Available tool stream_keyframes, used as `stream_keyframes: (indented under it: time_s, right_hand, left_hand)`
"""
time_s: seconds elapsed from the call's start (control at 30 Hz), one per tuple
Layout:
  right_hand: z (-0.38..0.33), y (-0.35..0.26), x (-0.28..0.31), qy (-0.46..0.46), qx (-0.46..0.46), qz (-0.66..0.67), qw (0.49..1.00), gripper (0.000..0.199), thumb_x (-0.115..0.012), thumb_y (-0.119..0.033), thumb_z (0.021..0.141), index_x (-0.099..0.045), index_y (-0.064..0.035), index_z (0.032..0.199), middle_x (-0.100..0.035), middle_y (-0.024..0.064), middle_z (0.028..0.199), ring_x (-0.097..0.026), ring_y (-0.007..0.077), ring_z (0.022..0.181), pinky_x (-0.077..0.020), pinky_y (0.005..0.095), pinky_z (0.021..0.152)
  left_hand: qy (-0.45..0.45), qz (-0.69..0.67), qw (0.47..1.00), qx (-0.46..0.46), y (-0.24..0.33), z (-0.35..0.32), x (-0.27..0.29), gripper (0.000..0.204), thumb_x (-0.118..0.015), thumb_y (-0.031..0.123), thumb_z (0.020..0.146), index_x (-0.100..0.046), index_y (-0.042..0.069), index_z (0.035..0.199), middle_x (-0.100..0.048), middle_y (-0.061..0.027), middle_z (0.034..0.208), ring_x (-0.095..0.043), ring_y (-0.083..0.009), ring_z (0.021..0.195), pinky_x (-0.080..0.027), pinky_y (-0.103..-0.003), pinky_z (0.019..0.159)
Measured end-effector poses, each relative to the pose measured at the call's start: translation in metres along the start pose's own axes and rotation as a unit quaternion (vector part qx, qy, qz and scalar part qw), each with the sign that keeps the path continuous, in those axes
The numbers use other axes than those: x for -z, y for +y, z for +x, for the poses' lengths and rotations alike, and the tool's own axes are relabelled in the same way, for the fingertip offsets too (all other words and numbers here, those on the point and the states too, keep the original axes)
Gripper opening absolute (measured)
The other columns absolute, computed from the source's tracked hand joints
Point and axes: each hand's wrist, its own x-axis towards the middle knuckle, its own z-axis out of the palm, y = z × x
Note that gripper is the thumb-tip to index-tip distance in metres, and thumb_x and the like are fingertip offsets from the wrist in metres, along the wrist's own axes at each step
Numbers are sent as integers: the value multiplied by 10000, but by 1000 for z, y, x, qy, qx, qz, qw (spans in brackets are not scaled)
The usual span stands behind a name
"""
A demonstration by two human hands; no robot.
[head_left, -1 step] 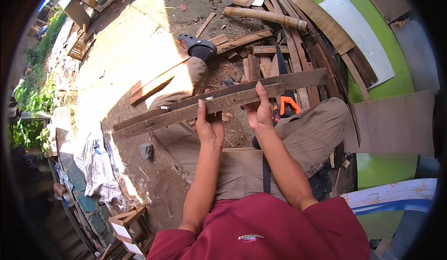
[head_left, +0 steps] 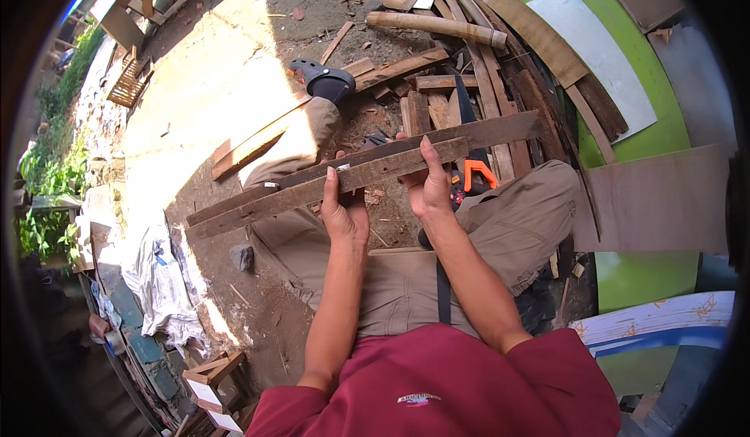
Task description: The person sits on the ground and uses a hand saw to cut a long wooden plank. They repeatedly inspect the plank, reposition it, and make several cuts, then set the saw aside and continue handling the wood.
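Note:
Two weathered wooden strips are held side by side above my lap, slanting up to the right. The nearer strip (head_left: 289, 192) is shorter at the right end; the farther strip (head_left: 504, 130) reaches beyond it. My left hand (head_left: 346, 220) grips both near the middle, thumb on the near face and fingers mostly hidden behind. My right hand (head_left: 430, 191) holds them the same way, nearer the right end. Small white bits show along the strips. Just past my right hand lies a handsaw with an orange handle (head_left: 479, 175), its dark blade (head_left: 466, 105) pointing away, partly covered by the strips.
A pile of scrap boards (head_left: 508, 69) lies at the far right, with a bamboo pole (head_left: 437, 27) across it. Green panels (head_left: 648, 281) line the right side. Left of me are a grey stone (head_left: 241, 257), a white sack (head_left: 162, 281) and a wooden frame (head_left: 212, 382).
The whole view has shifted slightly. My hands keep the same grip on the two strips.

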Motion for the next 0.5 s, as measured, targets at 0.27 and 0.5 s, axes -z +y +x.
stream_keyframes:
  time_s: [0.27, 0.5]
  right_hand:
    - [22, 20, 56, 56, -21, -219, 974, 614, -482, -608, 966, -459, -113, 1328, -552, 116, 1312, -515, 218, 1242, -436, 423, 1007]
    - [98, 17, 187, 422, -11, -444, 790, 493, -556, -334, 910, -518, 113, 1115, -582, 283, 1159, -576, 365, 1114, -450, 449, 932]
  left_hand:
    - [61, -36, 997, 9, 4, 23, 22, 397, -699, 271, 901, -596, 26, 1196, -644, -105, 1170, -594, -247, 1131, -473, -434, 1019]
    - [74, -13, 996, -52, 51, 23, 34, 362, -689, 291, 902, -606, 69, 1176, -644, -92, 1173, -603, -260, 1116, -493, -453, 997]
